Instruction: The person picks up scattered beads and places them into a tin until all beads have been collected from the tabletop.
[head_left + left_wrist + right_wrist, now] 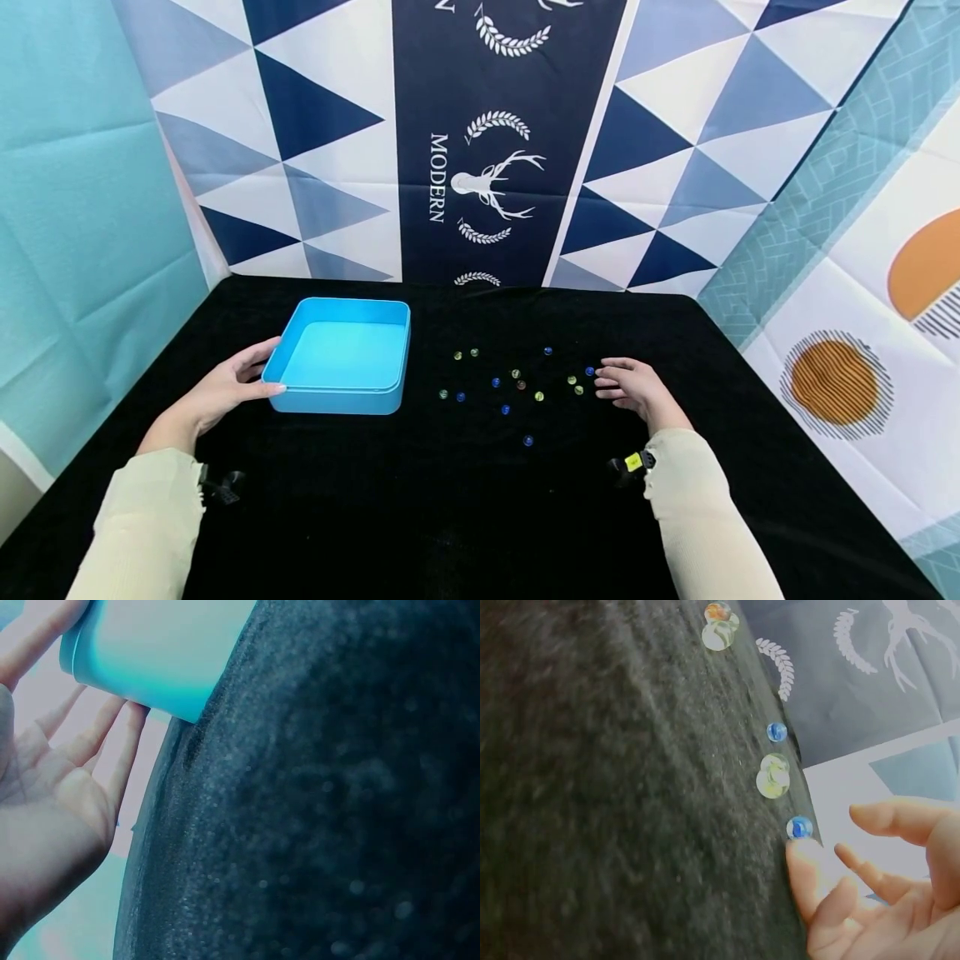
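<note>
While left hand [225, 392] steadies the tray [341, 392] at centre-left, fingers straight against its wall, right hand [633, 387] is loosely spread, holding nothing, fingertip touching the blue marble [799, 826]. Pinch it low; it'll roll.

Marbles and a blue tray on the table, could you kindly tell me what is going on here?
A person sits at a table covered in black cloth. The left hand rests with straight fingers against the near left corner of an empty blue tray. The right hand reaches toward loose marbles scattered on the cloth to the right of the tray, its fingers touching a blue marble. No marble is in the tray yet.
</note>
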Demonstrator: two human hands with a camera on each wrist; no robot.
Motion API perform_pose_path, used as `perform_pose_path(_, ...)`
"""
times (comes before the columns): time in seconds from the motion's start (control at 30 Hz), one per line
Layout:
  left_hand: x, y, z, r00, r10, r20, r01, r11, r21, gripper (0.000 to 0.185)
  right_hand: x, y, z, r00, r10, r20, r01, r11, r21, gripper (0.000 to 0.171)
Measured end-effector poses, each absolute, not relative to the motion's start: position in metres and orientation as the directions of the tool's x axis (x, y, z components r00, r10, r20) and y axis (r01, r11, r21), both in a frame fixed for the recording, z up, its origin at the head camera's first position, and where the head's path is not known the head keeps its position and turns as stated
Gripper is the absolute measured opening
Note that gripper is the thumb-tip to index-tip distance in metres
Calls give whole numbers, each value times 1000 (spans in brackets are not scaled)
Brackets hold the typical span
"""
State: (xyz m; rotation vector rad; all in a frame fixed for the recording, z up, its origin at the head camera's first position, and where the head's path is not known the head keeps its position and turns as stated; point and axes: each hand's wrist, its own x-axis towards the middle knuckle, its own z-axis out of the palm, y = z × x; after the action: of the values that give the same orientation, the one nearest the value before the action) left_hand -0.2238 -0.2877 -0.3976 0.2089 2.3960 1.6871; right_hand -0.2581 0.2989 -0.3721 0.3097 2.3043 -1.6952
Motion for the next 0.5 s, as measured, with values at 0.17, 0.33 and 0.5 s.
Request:
perform_pose_path(0.17, -224, -289, -398, -968, 238, -75, 9, 335, 942, 84, -264, 297, -375, -913, -12, -407, 399, 169, -901, 51)
perform_pose_path(0.33, -224, -289, -399, -969, 233, -80, 2, 331, 943, 84, -271, 299, -382, -892, -37, -450, 445, 86, -891, 48)
perform_pose_path(0.5, -226, -288, -398, -969, 235, -80, 1, 326, 945, 84, -278, 302, -391, -882, -25, -471, 470, 22, -882, 42)
